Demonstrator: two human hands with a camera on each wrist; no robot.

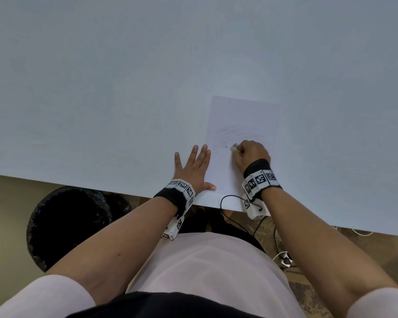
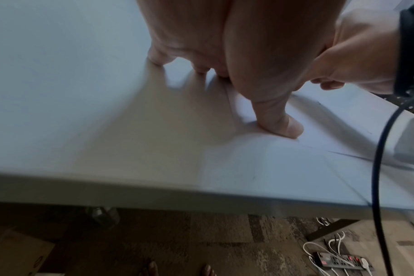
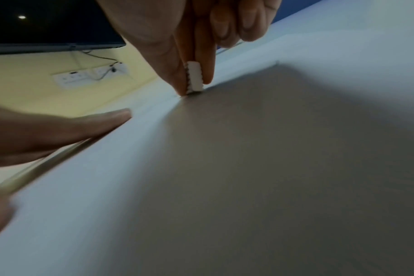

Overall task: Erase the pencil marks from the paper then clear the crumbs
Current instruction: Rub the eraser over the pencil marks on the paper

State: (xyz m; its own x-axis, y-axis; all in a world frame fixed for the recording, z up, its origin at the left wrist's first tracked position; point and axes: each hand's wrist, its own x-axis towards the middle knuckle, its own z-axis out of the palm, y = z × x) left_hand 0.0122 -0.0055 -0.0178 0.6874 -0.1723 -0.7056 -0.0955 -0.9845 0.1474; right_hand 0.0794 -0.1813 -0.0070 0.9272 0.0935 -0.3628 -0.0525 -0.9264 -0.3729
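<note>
A white sheet of paper [image 1: 241,125] lies near the front edge of the pale table [image 1: 124,88]. Faint grey pencil marks [image 1: 234,134] cross its middle. My right hand [image 1: 251,154] pinches a small white eraser [image 1: 234,147], whose tip presses on the paper at the marks. In the right wrist view the eraser [image 3: 194,78] sits between thumb and forefinger, touching the sheet. My left hand [image 1: 193,168] lies flat with straight fingers at the paper's left edge. Its thumb [image 2: 281,121] presses on the sheet's near corner. A tiny dark crumb [image 1: 226,147] lies left of the eraser.
A black-lined bin [image 1: 71,226] stands on the floor under the table's front left edge. Cables and a power strip [image 2: 338,260] lie on the carpet to the right. A thin black cable [image 1: 230,199] loops from my right wristband over the table edge.
</note>
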